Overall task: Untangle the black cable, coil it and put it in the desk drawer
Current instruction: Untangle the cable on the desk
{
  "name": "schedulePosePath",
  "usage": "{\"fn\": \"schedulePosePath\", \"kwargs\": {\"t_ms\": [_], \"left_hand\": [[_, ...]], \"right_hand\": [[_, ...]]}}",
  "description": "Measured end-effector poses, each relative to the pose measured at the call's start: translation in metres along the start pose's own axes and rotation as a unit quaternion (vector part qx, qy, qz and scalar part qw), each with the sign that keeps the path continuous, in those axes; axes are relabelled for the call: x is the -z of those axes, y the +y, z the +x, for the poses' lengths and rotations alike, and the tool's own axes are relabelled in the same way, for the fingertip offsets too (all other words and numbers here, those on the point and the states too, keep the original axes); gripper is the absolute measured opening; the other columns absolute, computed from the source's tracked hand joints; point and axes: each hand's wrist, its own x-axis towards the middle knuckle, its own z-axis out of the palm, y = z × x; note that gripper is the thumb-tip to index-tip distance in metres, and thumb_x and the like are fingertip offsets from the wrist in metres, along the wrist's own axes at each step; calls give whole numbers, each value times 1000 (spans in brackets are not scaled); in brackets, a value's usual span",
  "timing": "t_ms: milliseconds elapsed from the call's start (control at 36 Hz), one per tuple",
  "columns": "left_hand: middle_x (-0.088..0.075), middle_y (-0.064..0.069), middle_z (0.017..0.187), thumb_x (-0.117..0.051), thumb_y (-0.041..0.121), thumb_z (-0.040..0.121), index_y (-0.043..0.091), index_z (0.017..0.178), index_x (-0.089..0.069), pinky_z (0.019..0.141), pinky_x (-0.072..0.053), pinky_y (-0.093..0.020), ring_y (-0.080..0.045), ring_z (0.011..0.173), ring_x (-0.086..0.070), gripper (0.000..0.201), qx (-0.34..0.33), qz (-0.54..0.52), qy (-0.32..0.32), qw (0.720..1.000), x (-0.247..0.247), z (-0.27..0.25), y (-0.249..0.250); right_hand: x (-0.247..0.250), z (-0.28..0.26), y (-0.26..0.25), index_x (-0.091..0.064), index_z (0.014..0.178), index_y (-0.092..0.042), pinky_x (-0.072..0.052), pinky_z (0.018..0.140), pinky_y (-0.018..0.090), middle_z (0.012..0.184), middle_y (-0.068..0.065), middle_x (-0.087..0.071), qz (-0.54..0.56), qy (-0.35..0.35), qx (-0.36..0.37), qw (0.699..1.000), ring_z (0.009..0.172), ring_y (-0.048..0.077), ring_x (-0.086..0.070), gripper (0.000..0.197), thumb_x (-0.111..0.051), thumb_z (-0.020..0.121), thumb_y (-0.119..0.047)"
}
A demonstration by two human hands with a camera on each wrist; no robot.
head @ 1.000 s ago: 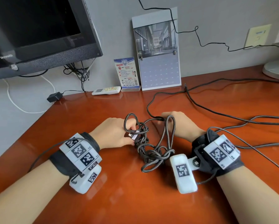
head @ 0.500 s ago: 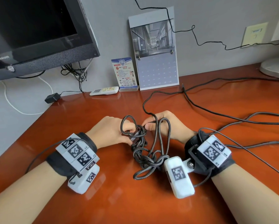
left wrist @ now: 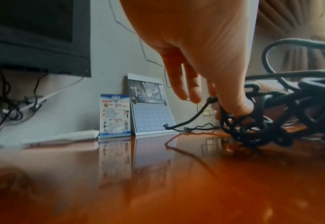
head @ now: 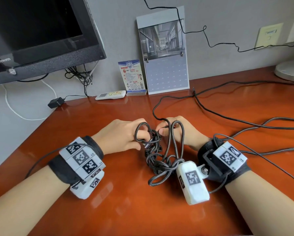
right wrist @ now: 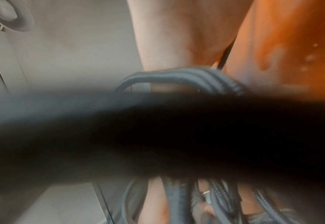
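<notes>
1. The step in hand looks like the first one, untangling: the black braided cable (head: 159, 155) lies as a knotted heap of loops on the glossy reddish-brown wooden table (head: 125, 210), between the two wrists, with one strand running away toward the back wall.
2. The left hand (head: 120, 135) has its grip curled into the top of the knot; a loop stands up over its fingers and a small silver plug end (head: 147, 145) sits just beside its thumb.
3. The right hand (head: 178, 132) pinches strands at the knot's upper right, two tall loops rising in front of it. Its wrist view is mostly blocked by blurred cable.
4. Next, I judge, the hands should draw the plug end back through its loops, not pull hard, which could tighten the knot.
5. Coiling is not yet begun; no drawer is in view.
</notes>
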Motion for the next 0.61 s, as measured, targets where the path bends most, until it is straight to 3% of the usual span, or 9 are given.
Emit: {"fn": "schedulePosePath", "kwargs": {"t_ms": [194, 222, 250, 278, 306, 417, 500, 556, 611], "left_hand": [[-57, 15, 88, -55, 49, 72, 30, 78, -48, 54, -47, -27, -4, 65, -52, 21, 44, -74, 30, 996, -10, 0, -4], [-56, 15, 86, -56, 48, 73, 30, 79, -46, 54, -48, -27, -4, 66, -53, 21, 36, -73, 30, 996, -11, 0, -5], [-55, 14, 85, -57, 45, 75, 29, 79, -45, 53, -48, -27, -3, 66, -52, 20, 26, -69, 34, 997, -11, 0, -5], [-54, 13, 84, -58, 43, 77, 28, 78, -45, 52, -47, -26, -3, 65, -52, 20, 16, -64, 39, 997, -12, -1, -6], [-54, 12, 84, -58, 42, 78, 27, 75, -46, 51, -46, -25, -3, 64, -51, 20, 13, -64, 43, 997, -12, -1, -6], [-51, 14, 81, -56, 45, 78, 18, 68, -51, 53, -43, -22, -5, 60, -48, 29, 66, -82, 54, 993, -16, -5, -9], [-51, 15, 77, -59, 44, 77, 18, 69, -54, 54, -47, -29, -10, 61, -52, 28, 125, -70, 57, 988, -15, -4, -8], [-56, 12, 76, -72, 35, 76, 17, 71, -59, 59, -48, -31, -12, 65, -55, 23, 185, -99, 57, 976, -13, -1, -7], [-62, 8, 78, -80, 24, 72, 19, 67, -61, 65, -47, -25, -10, 71, -58, 20, 240, -169, 66, 954, -12, 0, -10]], "right_hand": [[0, -4, -1, -63, 90, 4, -52, 73, 50, 68, 2, -59, 23, -3, -8, 1000, 60, 9, -58, 17, -46, 90, 10], [1, -4, -3, -64, 91, 9, -54, 75, 45, 70, 3, -60, 7, 2, 3, 1000, 62, 7, -58, 17, -48, 89, 12], [2, -3, -5, -66, 90, 11, -54, 72, 31, 72, 3, -61, -14, 8, 21, 1000, 63, 2, -59, 15, -51, 88, 13], [2, -2, -6, -67, 88, 11, -50, 69, 19, 73, 3, -62, -28, 20, 34, 999, 63, -2, -58, 13, -55, 87, 11], [2, -2, -7, -69, 86, 10, -47, 67, 14, 71, 4, -63, -26, 35, 42, 998, 63, -3, -57, 11, -58, 86, 8], [1, 1, 1, -71, 79, 6, -47, 67, 30, 79, 28, -66, -11, 112, 56, 992, 71, 14, -56, 23, -64, 78, -15], [2, 4, 3, -75, 73, -12, -53, 67, 38, 76, 15, -71, -62, 160, 40, 984, 68, 13, -59, 12, -67, 78, -20], [5, 4, 1, -74, 68, -21, -51, 62, 33, 72, 8, -72, -122, 166, 30, 978, 65, 12, -61, 17, -67, 83, -20], [10, 3, -2, -73, 67, -25, -46, 59, 27, 69, 6, -71, -186, 138, -3, 973, 61, 10, -58, 18, -67, 84, -25]]}}
